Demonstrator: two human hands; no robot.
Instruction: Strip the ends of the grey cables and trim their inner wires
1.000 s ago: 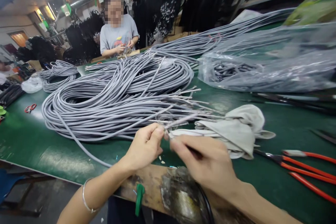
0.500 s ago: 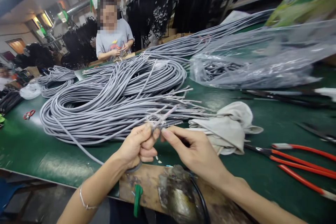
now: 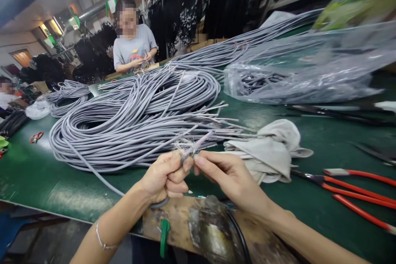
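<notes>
Cable (image 3: 198, 143) end sits over the near edge of the table (image 3: 37, 173), above a wooden block (image 3: 182, 220). The left hand (image 3: 163, 177) is curled tight round the cable, just below its thin loose strands. The right hand (image 3: 232, 175) pinches those strands with thumb and first finger. It looks like fiddly strand work, so it is best to hold close to the tip and pull gently so nothing snaps. To the right lie a cloth (image 3: 272, 148) and red pliers (image 3: 355, 198). Further back is a big pile (image 3: 139, 115) of cables, then a plastic bag (image 3: 309, 70). At the far edge another person (image 3: 133, 47) works.
</notes>
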